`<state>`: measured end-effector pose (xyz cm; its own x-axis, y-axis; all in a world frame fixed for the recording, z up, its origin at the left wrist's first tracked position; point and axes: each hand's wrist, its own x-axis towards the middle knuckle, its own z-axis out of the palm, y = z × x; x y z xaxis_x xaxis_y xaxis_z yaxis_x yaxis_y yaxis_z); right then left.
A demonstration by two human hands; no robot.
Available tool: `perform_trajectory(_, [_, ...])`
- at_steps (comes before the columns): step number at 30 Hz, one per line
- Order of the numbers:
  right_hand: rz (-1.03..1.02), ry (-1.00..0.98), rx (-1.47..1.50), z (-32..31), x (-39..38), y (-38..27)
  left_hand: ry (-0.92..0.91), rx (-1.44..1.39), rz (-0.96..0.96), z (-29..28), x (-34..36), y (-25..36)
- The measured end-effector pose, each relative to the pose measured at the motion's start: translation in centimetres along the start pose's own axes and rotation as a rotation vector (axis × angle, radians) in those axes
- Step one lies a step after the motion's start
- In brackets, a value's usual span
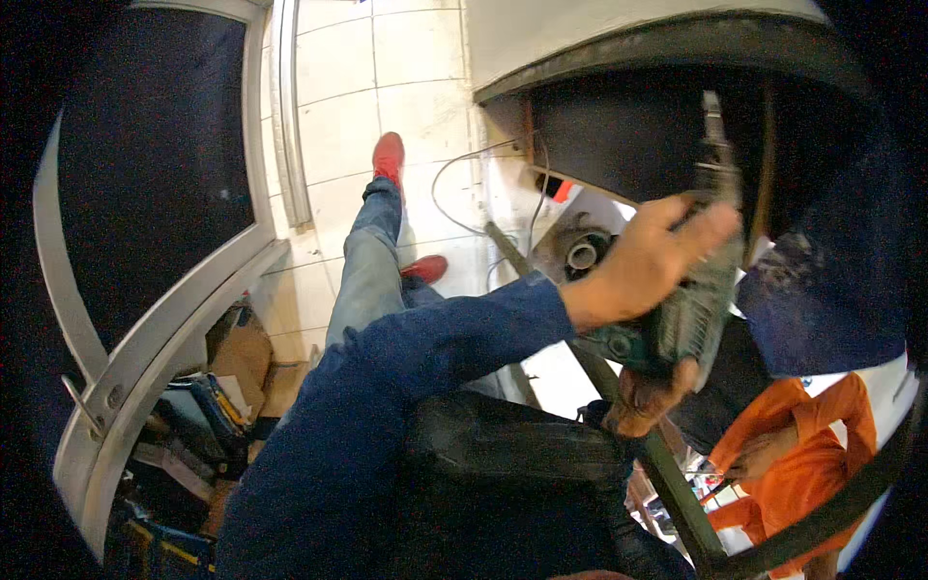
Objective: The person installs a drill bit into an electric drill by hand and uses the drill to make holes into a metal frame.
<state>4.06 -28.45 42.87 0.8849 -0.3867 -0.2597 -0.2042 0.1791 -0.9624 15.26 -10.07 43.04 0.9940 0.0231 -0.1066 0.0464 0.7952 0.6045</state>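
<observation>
A green and grey power drill (pixel 698 314) is held up at the right, its chuck and metal bit (pixel 712 116) pointing to the far side. My left hand (pixel 652 256), in a blue sleeve, lies across the front of the drill body with its fingers curled over it, slightly blurred. Lower down, my right hand (pixel 650 398) is closed around the handle end; part of that hand is hidden by the drill. Beside the drill is a dark round part with a pale ring (pixel 582 254).
A dark metal bar (pixel 672 493) runs below the drill. A person in orange (pixel 802 464) is at lower right, holding something thin. A thin cable (pixel 435 193) loops over the tiled floor (pixel 338 58). Left are a metal-framed door (pixel 256 237) and cardboard (pixel 240 353). A dark-edged panel (pixel 638 53) curves across the far right.
</observation>
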Motion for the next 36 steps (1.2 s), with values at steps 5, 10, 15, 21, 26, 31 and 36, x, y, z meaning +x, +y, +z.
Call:
perform_trajectory(5, [0.389,-0.234,-0.041,1.8,1.1,6.8,-0.009,0.378,-0.081,-12.4,-2.4,-9.3])
perform_trajectory(10, [0.398,-0.116,-0.18,2.8,2.5,17.4,0.123,1.085,-0.6,-38.9,0.9,-14.0])
perform_trajectory(15, [0.165,-0.199,-0.344,6.0,5.5,28.8,0.718,0.819,-0.801,-67.3,7.0,-12.6])
perform_trajectory(21, [0.007,-0.221,-0.35,7.9,9.8,38.2,1.032,0.741,-0.561,-79.0,16.2,-12.8])
perform_trajectory(26, [-0.014,-0.17,-0.288,7.3,12.3,41.0,0.944,1.365,-0.482,-77.0,19.6,-16.6])
perform_trajectory(31, [-0.09,-0.267,-0.205,8.5,13.7,42.7,0.958,0.698,-0.477,-81.6,20.0,-9.5])
perform_trajectory(36, [-0.093,-0.124,-0.363,9.6,14.4,38.8,0.374,-0.06,-0.504,-64.8,20.7,-13.6])
